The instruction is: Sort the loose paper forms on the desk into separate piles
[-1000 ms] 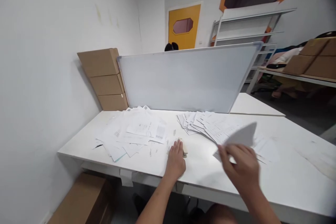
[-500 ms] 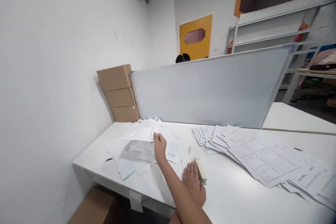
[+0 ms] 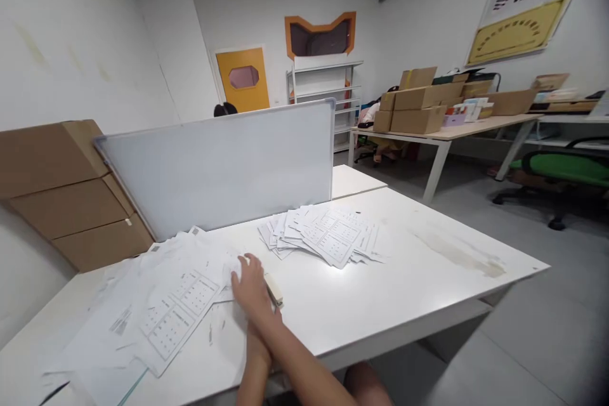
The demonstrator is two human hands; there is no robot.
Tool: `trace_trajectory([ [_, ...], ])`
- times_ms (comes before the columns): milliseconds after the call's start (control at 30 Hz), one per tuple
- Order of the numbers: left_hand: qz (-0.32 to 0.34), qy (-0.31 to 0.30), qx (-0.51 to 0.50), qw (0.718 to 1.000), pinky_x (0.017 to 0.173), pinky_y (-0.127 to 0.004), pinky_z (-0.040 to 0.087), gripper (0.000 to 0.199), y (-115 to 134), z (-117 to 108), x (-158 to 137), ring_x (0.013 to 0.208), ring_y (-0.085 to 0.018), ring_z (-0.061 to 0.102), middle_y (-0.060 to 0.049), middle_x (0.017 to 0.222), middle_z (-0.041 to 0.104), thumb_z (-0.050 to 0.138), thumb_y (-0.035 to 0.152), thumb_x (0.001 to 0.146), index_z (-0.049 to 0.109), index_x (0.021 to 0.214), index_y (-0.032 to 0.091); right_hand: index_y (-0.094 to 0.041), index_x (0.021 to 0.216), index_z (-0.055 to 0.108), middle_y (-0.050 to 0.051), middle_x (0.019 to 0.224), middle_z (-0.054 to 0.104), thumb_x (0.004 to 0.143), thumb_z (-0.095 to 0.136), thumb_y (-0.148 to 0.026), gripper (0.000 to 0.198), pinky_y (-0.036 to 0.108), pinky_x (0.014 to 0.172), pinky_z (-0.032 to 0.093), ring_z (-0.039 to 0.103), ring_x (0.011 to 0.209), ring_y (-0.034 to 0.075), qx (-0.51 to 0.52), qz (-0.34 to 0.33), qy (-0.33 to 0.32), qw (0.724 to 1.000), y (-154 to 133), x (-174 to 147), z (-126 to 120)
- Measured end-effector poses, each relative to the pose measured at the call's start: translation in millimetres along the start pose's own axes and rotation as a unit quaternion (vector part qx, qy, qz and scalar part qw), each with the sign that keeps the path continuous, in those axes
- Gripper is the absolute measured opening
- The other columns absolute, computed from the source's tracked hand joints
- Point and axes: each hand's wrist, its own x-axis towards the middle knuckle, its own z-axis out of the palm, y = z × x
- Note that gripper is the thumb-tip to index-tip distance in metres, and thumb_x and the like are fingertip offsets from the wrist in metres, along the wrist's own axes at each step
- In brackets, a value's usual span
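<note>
My right hand [image 3: 249, 287] crosses over my left, fingers spread and curved, with nothing seen in them. It is beside the right edge of a spread of printed sheets [image 3: 178, 314] on the left side of the table. My left hand [image 3: 259, 341] is mostly hidden beneath my right hand and forearm; its fingers cannot be made out. A cream stapler [image 3: 273, 290] lies on the table just right of both hands. A second fanned pile of printed sheets [image 3: 328, 235] lies farther off to the right.
A whiteboard panel [image 3: 228, 171] stands along the table's [image 3: 361, 304] back edge. Stacked cardboard boxes [image 3: 95, 203] are at the left by the wall. Farther right, a second table holds cardboard boxes [image 3: 419, 119], near a green chair [image 3: 561, 168]. A person sits behind those boxes.
The sheet my right hand held up has been let go onto the left papers. That hand has come back right, over my left hand. The view has turned right.
</note>
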Motion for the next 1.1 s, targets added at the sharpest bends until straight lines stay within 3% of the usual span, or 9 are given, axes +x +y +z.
trace_trajectory([
  [133, -0.004, -0.021, 0.036, 0.999, 0.116, -0.045, 0.025, 0.056, 5.0, -8.0, 0.0, 0.14, -0.028, 0.03, -0.015, 0.148, 0.038, 0.037, 0.025, 0.088, 0.04, 0.141, 0.007, -0.013, 0.135, 0.046, 0.019, 0.148, 0.035, 0.086, 0.047, -0.031, 0.052, 0.054, 0.111, 0.016, 0.024, 0.139, 0.034, -0.153, 0.096, 0.043, 0.983, 44.4, 25.9, -55.7],
  [233, -0.016, -0.021, 0.049, 0.998, 0.116, -0.046, 0.025, 0.057, 9.0, -8.2, 0.2, 0.141, -0.028, 0.028, -0.016, 0.15, 0.034, 0.035, 0.024, 0.088, 0.036, 0.143, 0.005, -0.005, 0.142, 0.036, 0.022, 0.153, 0.024, 0.081, 0.056, -0.038, 0.072, 0.053, 0.113, 0.007, 0.014, 0.143, 0.035, -0.29, 0.226, -0.035, 0.929, 99.5, 12.2, -115.9],
  [300, -0.02, -0.021, 0.05, 0.998, 0.116, -0.047, 0.025, 0.057, 9.5, -7.1, 0.3, 0.141, -0.028, 0.028, -0.015, 0.15, 0.034, 0.036, 0.024, 0.088, 0.037, 0.142, 0.007, -0.003, 0.144, 0.032, 0.022, 0.153, 0.025, 0.085, 0.047, -0.042, 0.072, 0.051, 0.113, 0.008, 0.018, 0.142, 0.034, -0.331, 0.287, -0.043, 0.898, 128.7, -6.4, -147.0],
  [367, -0.021, -0.021, 0.044, 0.999, 0.116, -0.047, 0.025, 0.057, 8.9, -6.6, 0.3, 0.141, -0.028, 0.028, -0.016, 0.15, 0.034, 0.036, 0.024, 0.088, 0.037, 0.143, 0.007, -0.004, 0.142, 0.035, 0.019, 0.151, 0.032, 0.09, 0.038, -0.037, 0.062, 0.047, 0.113, 0.014, 0.027, 0.14, 0.03, -0.35, 0.293, -0.04, 0.889, 144.7, -23.1, -163.9],
  [567, -0.022, -0.021, 0.027, 0.999, 0.116, -0.049, 0.024, 0.058, 7.4, -7.1, -0.5, 0.141, -0.029, 0.027, -0.017, 0.15, 0.032, 0.035, 0.024, 0.088, 0.035, 0.143, 0.005, -0.005, 0.139, 0.042, 0.015, 0.149, 0.037, 0.092, 0.032, -0.027, 0.053, 0.04, 0.109, 0.024, 0.032, 0.137, 0.028, -0.366, 0.279, -0.046, 0.887, 147.1, -35.0, -162.5],
  [700, -0.02, -0.009, 0.031, 0.999, 0.116, -0.048, 0.024, 0.058, 4.7, -3.1, -0.6, 0.141, -0.028, 0.028, -0.015, 0.15, 0.034, 0.037, 0.023, 0.087, 0.036, 0.143, 0.009, -0.007, 0.131, 0.052, 0.015, 0.143, 0.045, 0.092, 0.027, -0.025, 0.05, 0.038, 0.107, 0.027, 0.037, 0.134, 0.028, -0.293, 0.267, 0.006, 0.918, 148.9, -36.4, -164.1],
  [833, -0.02, -0.008, 0.037, 0.999, 0.116, -0.048, 0.025, 0.057, 4.2, -2.2, 0.8, 0.14, -0.029, 0.028, -0.016, 0.15, 0.035, 0.037, 0.023, 0.087, 0.036, 0.143, 0.008, -0.018, 0.094, 0.066, 0.013, 0.1, 0.069, 0.092, 0.026, -0.038, 0.045, 0.033, 0.08, 0.042, 0.061, 0.094, 0.025, -0.177, 0.259, 0.135, 0.94, 144.8, -41.1, -174.8],
  [933, -0.007, -0.002, 0.024, 1.0, 0.115, -0.047, 0.027, 0.059, 9.6, -8.9, 0.4, 0.141, -0.029, 0.028, -0.016, 0.151, 0.034, 0.036, 0.019, 0.087, 0.033, 0.144, 0.008, -0.022, 0.071, 0.06, 0.007, 0.069, 0.064, 0.088, 0.031, -0.046, 0.041, 0.029, 0.061, 0.038, 0.056, 0.065, 0.022, -0.107, 0.281, 0.21, 0.93, 139.9, -40.7, -181.8],
  [1100, 0.11, 0.002, -0.024, 0.994, 0.114, -0.043, 0.03, 0.065, 23.4, -26.4, -1.8, 0.143, -0.023, 0.023, -0.009, 0.155, 0.026, 0.037, 0.009, 0.082, 0.032, 0.146, 0.017, -0.02, 0.072, 0.061, 0.008, 0.073, 0.066, 0.084, 0.033, -0.046, 0.04, 0.027, 0.06, 0.036, 0.056, 0.067, 0.021, -0.088, 0.306, 0.222, 0.922, 145.8, -36.2, -187.8],
])
